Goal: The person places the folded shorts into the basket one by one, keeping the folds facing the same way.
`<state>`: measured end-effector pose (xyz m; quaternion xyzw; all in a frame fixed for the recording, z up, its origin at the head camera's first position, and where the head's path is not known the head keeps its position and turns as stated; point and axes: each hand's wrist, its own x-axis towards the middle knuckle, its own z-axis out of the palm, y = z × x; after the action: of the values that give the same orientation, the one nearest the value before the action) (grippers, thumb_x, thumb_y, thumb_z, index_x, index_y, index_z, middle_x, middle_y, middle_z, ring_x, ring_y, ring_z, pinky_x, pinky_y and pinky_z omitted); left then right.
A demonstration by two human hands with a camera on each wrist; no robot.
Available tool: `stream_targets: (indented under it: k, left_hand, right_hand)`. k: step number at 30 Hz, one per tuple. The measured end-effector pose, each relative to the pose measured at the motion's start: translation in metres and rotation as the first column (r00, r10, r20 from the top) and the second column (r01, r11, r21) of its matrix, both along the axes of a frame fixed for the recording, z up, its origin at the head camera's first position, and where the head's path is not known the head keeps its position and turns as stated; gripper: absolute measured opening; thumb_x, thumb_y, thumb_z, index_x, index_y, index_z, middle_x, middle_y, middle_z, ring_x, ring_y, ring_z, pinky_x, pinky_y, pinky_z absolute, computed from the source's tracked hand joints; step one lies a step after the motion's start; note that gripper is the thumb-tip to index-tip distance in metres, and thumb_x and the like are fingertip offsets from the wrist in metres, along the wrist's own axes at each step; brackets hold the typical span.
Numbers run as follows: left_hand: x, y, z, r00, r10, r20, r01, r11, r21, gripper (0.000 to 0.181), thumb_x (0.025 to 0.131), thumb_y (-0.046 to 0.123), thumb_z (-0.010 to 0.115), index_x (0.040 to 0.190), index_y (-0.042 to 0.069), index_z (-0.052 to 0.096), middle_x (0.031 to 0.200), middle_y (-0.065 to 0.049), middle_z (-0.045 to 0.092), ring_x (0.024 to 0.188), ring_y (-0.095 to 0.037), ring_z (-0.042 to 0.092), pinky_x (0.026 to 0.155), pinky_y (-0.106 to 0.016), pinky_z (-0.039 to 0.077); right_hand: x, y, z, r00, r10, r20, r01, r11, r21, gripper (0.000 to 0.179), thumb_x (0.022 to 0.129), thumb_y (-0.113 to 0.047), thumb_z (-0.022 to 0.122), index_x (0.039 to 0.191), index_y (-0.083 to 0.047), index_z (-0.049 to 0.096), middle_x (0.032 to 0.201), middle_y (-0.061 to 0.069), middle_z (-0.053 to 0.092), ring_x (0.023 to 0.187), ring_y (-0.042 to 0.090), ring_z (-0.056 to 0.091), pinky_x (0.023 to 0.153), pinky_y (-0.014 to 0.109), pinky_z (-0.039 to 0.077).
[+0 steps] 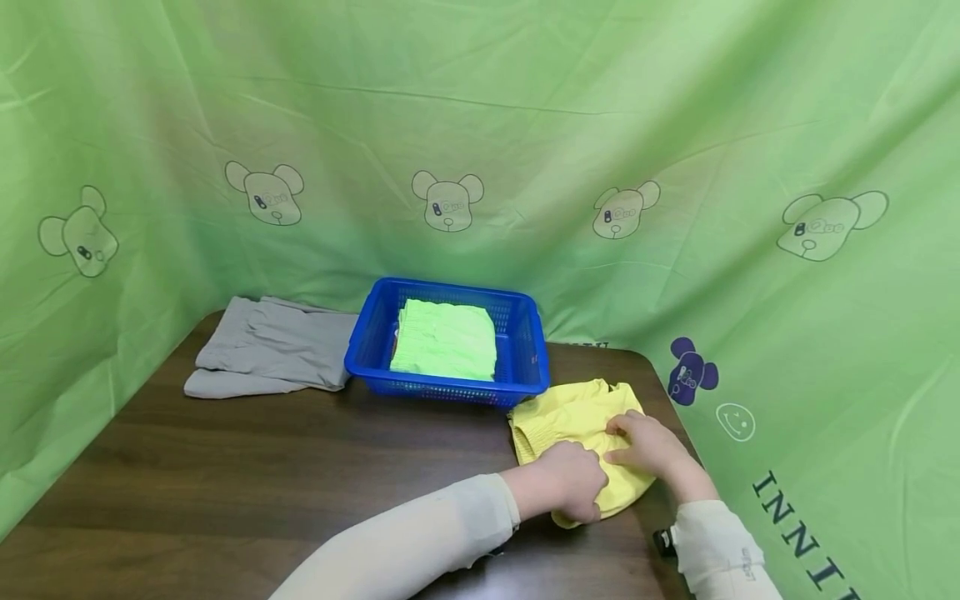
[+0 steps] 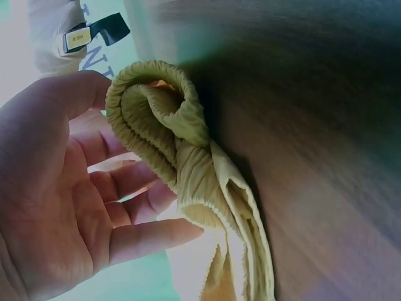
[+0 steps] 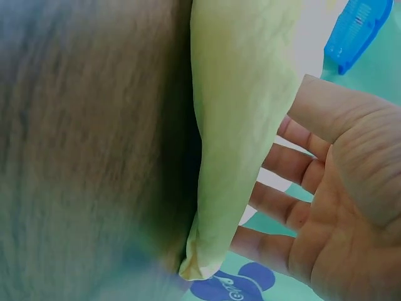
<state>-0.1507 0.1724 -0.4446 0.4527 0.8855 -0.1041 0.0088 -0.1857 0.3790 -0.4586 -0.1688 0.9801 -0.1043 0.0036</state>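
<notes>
A folded yellow garment point(image 1: 564, 413) with a gathered elastic edge lies at the table's right side. My left hand point(image 1: 573, 479) rests against its near left part. In the left wrist view, the fingers of that left hand point(image 2: 69, 188) are loosely extended and touch the bunched elastic edge of the garment point(image 2: 153, 116). On the garment's right part lies my right hand point(image 1: 648, 446). From the right wrist, the right hand point(image 3: 332, 188) has nearly straight fingers against the smooth side of the yellow cloth point(image 3: 235, 138); their tips are partly hidden behind it.
A blue plastic basket point(image 1: 442, 385) stands at the back of the brown table point(image 1: 300, 467), holding a folded neon-green garment point(image 1: 446, 340). Left of it lies a folded grey garment point(image 1: 281, 346). A green printed curtain point(image 1: 480, 125) hangs around the table's back and sides.
</notes>
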Motion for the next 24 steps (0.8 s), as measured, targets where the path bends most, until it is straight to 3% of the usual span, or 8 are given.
stream_targets:
  k: [10, 24]
  left_hand:
    - [-0.002, -0.021, 0.01, 0.997, -0.064, 0.05, 0.067, 0.996, -0.057, 0.028, 0.086, 0.062, 0.067, 0.086, 0.035, 0.065, 0.089, 0.013, 0.066, 0.077, -0.008, 0.06, 0.068, -0.029, 0.052]
    - [0.002, -0.047, 0.002, 0.993, -0.12, 0.0, 0.119, 0.992, -0.033, 0.027, 0.084, 0.061, 0.07, 0.094, 0.036, 0.069, 0.093, 0.011, 0.063, 0.08, -0.011, 0.059, 0.07, -0.029, 0.051]
  right_hand:
    - [0.011, -0.017, 0.003, 1.0, 0.021, -0.006, -0.021, 1.0, -0.01, 0.034, 0.078, -0.033, 0.087, 0.101, -0.015, 0.07, 0.096, 0.0, 0.062, 0.087, 0.02, 0.062, 0.08, 0.044, 0.053]
    - [0.024, -0.034, 0.005, 1.0, 0.02, 0.004, -0.02, 1.0, 0.004, 0.034, 0.081, -0.035, 0.085, 0.105, -0.015, 0.072, 0.097, -0.001, 0.063, 0.088, 0.021, 0.064, 0.078, 0.042, 0.054]
